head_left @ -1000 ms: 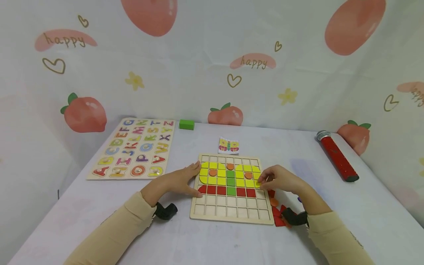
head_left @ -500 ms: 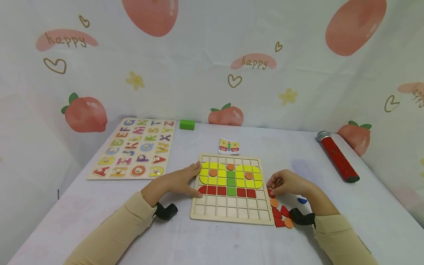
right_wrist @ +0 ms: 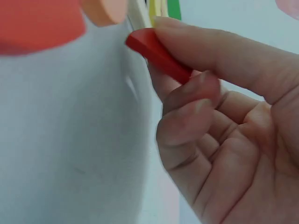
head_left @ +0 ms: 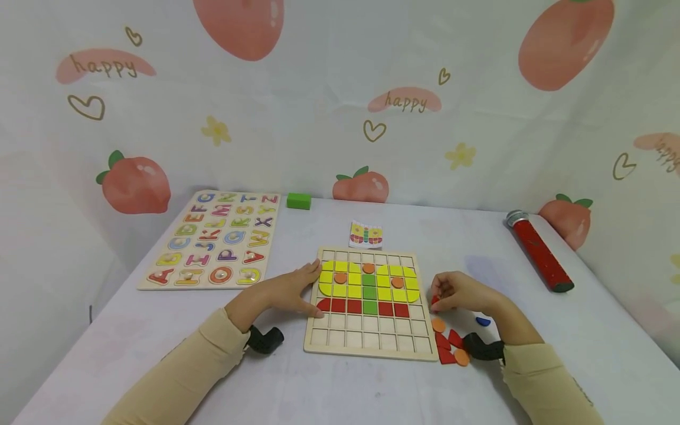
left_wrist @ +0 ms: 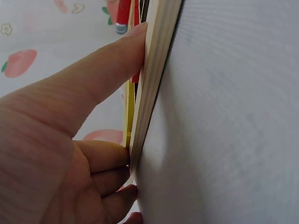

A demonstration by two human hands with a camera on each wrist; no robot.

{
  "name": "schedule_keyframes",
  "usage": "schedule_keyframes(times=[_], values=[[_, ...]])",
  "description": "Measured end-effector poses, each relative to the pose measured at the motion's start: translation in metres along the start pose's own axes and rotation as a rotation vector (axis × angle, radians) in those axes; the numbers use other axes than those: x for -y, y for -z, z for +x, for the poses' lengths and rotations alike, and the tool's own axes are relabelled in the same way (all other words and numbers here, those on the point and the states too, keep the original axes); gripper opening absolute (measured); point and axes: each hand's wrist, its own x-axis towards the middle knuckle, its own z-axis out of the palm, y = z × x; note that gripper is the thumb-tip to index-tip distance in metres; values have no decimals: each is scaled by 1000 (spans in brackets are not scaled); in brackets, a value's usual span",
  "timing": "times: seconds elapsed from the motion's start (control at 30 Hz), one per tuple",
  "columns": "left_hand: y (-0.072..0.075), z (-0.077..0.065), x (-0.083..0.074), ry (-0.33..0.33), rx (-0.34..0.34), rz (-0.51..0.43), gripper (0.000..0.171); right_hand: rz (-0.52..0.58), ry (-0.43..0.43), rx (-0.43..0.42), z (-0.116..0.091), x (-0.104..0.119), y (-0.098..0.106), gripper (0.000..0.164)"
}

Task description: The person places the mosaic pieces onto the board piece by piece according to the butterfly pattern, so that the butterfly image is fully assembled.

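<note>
A wooden grid board (head_left: 372, 341) lies on the table, with yellow, orange, green and red tiles set in a butterfly pattern. My left hand (head_left: 285, 293) rests along its left edge; in the left wrist view the thumb (left_wrist: 100, 70) and fingertips touch the board's side (left_wrist: 152, 70). Just off the right edge, my right hand (head_left: 463, 293) pinches a red tile (right_wrist: 159, 55) between thumb and fingers. On the table below that hand lie loose red tiles (head_left: 447, 356), orange discs (head_left: 438, 324) and a blue piece (head_left: 483, 321).
A small butterfly picture card (head_left: 366, 234) lies behind the board. To the left is an alphabet puzzle board (head_left: 212, 242), with a green block (head_left: 299, 201) beside its far corner. A red microphone (head_left: 540, 251) lies at the back right. A printed cloth hangs behind the table.
My right hand has left a yellow tile at the right end of the yellow rows, moved right off the board, and picked up a red tile. The left hand stays in place.
</note>
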Motion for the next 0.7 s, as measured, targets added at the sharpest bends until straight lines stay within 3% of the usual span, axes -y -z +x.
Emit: schedule_keyframes(times=[0.43,0.7], values=[[0,1,1,-11,-6,6,107,127,3,-38,0,9,-2,24],[0,-1,-1,-3,-15,14,106,102,13,-38,-1,16,-8,24]])
